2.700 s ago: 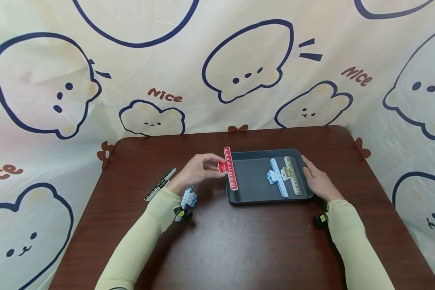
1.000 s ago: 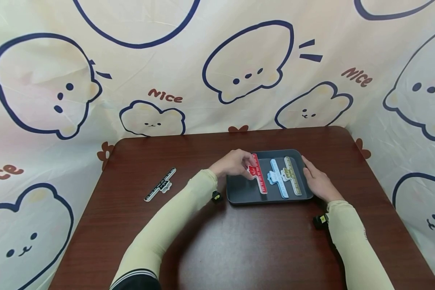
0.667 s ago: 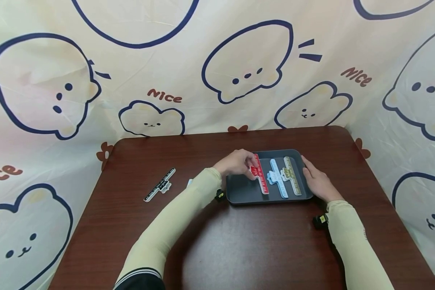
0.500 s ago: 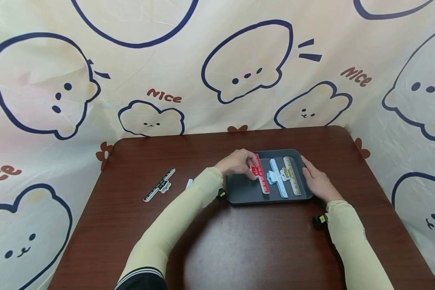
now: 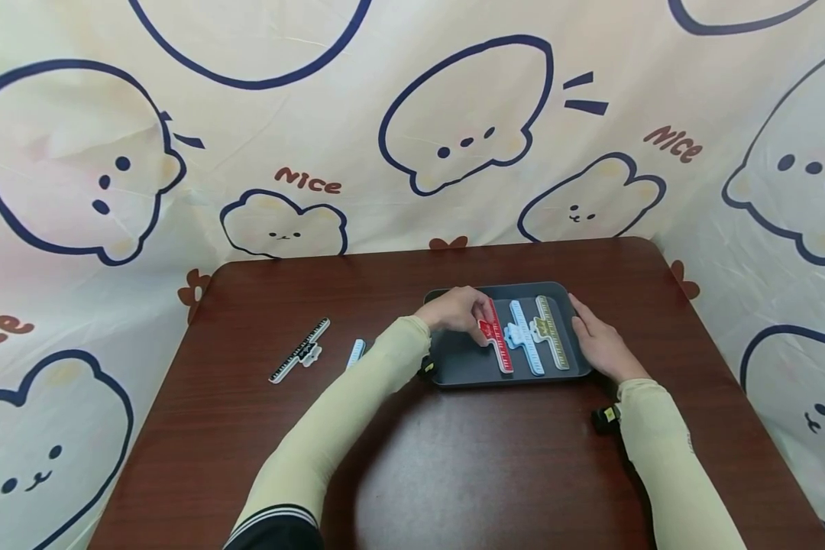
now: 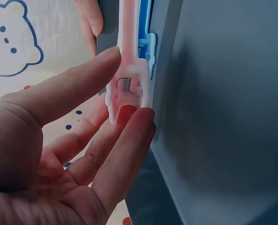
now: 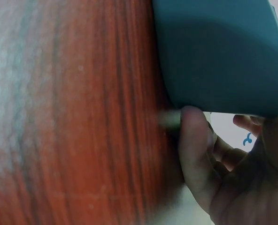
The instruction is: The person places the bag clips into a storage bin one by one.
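Observation:
In the head view my left hand point(image 5: 457, 312) reaches into the dark grey tray point(image 5: 464, 370) and pinches a red ruler clip point(image 5: 498, 340) by its grip. The left wrist view shows the thumb and fingertips on either side of the clip's grip point(image 6: 127, 86), with its spring visible between. To its right in the tray lie a light blue ruler clip point(image 5: 525, 336) and a gold ruler clip point(image 5: 551, 332). My right hand point(image 5: 603, 344) rests along the tray's right side, fingers mostly straight; its thumb point(image 7: 194, 136) touches the outer wall in the right wrist view.
A black ruler clip point(image 5: 301, 351) lies on the brown table point(image 5: 467, 473) at the left. Beside it another light blue ruler clip point(image 5: 356, 352) is mostly covered by my left sleeve. A cartoon-print cloth point(image 5: 371, 214) stands behind the table.
My left hand has carried the red clip rightward from the tray's left rim to beside the blue clip, lately shifting slightly further right and nearer. The right hand has stayed at the tray.

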`<state>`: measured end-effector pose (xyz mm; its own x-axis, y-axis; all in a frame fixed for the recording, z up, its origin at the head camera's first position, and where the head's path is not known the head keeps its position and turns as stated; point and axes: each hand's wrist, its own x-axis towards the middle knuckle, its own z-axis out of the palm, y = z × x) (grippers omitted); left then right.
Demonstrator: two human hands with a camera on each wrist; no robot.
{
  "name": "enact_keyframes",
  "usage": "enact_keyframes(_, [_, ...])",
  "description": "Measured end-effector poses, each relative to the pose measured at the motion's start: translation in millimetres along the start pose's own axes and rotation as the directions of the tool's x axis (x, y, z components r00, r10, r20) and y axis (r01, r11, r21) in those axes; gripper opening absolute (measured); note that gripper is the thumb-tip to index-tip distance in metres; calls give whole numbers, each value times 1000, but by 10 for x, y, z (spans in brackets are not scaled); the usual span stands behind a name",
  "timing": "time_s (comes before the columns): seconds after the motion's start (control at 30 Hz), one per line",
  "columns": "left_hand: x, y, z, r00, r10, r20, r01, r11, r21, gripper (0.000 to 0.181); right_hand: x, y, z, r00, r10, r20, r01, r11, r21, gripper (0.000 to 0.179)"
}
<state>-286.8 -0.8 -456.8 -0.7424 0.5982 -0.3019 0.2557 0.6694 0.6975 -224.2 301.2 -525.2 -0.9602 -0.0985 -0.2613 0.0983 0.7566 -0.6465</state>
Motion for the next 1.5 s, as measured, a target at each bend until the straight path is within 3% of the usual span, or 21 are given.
enact_keyframes(0.83, [108,0,80,997,-65,29,64,998,15,31,-9,15,6,1000,-2,-19,1,1000,-14,59])
enact_keyframes(1.5, [92,-16,153,996,-83,-30,85,994,65,36,1,11,22,1000,6,-24,-6,1000,4,60])
